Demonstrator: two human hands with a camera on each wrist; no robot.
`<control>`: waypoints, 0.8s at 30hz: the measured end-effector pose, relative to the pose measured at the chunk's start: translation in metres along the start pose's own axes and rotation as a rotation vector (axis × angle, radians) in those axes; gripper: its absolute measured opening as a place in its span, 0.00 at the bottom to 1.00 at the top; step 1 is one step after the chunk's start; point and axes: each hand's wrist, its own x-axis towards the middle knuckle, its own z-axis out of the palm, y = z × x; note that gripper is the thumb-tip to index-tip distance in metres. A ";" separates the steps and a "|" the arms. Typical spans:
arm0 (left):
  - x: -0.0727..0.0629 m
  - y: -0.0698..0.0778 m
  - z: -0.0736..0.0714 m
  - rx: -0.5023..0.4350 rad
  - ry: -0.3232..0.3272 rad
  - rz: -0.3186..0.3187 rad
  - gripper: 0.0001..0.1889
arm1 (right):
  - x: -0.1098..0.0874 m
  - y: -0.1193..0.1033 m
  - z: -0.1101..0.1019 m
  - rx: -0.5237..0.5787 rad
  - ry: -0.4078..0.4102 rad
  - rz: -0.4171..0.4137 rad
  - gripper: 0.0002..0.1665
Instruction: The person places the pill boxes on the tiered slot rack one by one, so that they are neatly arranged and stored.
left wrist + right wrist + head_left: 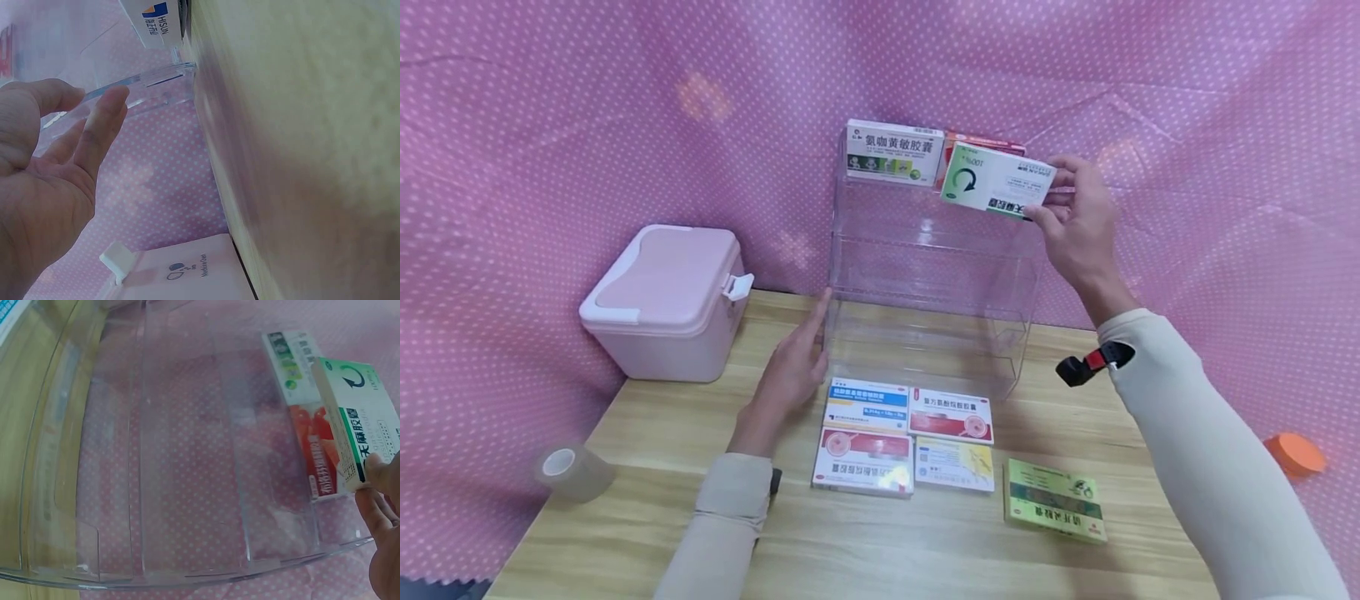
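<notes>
My right hand (1078,221) pinches a white and green medicine box (997,179) by its end, thumb on one side and fingers on the other. That box is at the top tier of a clear acrylic rack (925,267), in front of a red medicine box (319,450) standing there. Beside them on the same tier stands a white medicine box (895,154) with a green strip. Low on the rack's left side, my left hand (790,362) touches the side panel with its fingers nearly straight; the left wrist view shows thumb and fingers around the panel's edge.
Before the rack lie a blue and white box (867,404), two red and white boxes (951,415), a yellow and white box (955,464) and a green box (1054,500). A pink medicine chest (662,292) and a tape roll (574,473) stand left; an orange lid (1296,455) is right.
</notes>
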 end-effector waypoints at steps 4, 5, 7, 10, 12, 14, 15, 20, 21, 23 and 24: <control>-0.001 0.000 0.000 -0.001 0.005 0.002 0.60 | 0.008 0.007 0.014 -0.115 0.003 -0.043 0.33; -0.001 0.000 0.001 0.000 0.007 0.002 0.60 | 0.010 0.010 0.018 -0.143 -0.003 -0.059 0.32; -0.001 0.001 0.001 0.003 0.011 0.004 0.60 | 0.011 0.015 0.027 -0.203 -0.010 -0.086 0.32; -0.001 0.001 0.001 0.007 0.008 0.005 0.60 | 0.010 0.020 0.039 -0.283 -0.046 -0.071 0.32; -0.001 0.001 0.001 0.007 0.004 0.002 0.60 | 0.008 0.021 0.047 -0.301 -0.082 -0.039 0.32; -0.001 0.001 0.001 0.008 0.001 -0.005 0.60 | 0.006 0.022 0.055 -0.332 -0.123 -0.004 0.33; -0.001 0.001 0.000 0.010 0.002 -0.005 0.60 | 0.005 0.021 0.059 -0.349 -0.140 0.013 0.33; -0.001 0.001 0.000 0.008 0.011 -0.001 0.59 | 0.001 0.018 0.078 -0.376 -0.175 0.042 0.34; -0.001 0.000 0.000 0.007 0.009 0.004 0.59 | 0.001 0.017 0.081 -0.366 -0.175 0.039 0.33; -0.001 0.000 0.001 0.006 0.007 0.008 0.59 | 0.000 0.014 0.088 -0.351 -0.170 0.027 0.31; 0.000 0.000 0.001 0.007 0.008 0.009 0.59 | 0.000 0.013 0.092 -0.344 -0.167 0.023 0.30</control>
